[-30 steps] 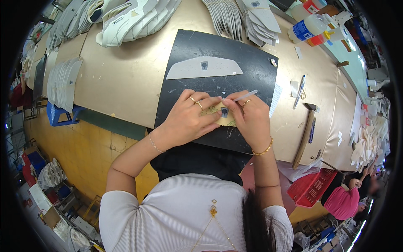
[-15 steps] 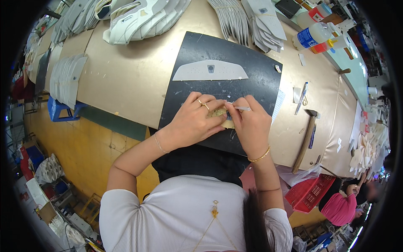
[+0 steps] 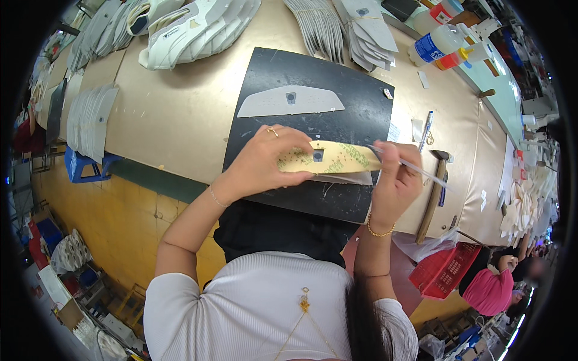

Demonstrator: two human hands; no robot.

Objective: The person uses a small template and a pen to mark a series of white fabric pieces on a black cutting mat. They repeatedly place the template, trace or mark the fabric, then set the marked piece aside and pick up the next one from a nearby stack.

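My left hand (image 3: 256,162) pinches the left part of a long cream template (image 3: 355,157). Green markings, small holes and a square cut-out show on its face. Between the fingers of my right hand (image 3: 395,186) is a slim pale pen (image 3: 428,174), slanting down to the right and slightly blurred. Its upper end is by the template's right tip. Below the template's lower edge, part of a grey piece (image 3: 346,178) peeks out. Another flat grey shoe piece (image 3: 268,103) with a dark emblem lies farther up on the black mat (image 3: 310,67).
Stacks of grey pieces (image 3: 90,120) and white shoe uppers (image 3: 198,36) stand at left and back. A hammer (image 3: 432,201) and a blue pen (image 3: 426,129) lie at right, beyond them bottles (image 3: 436,45). A red basket (image 3: 445,274) sits below the table's right edge.
My right hand has moved right, away from my left hand, and the pen has swung outward. The template, mostly covered before, now shows nearly whole, with its face toward me.
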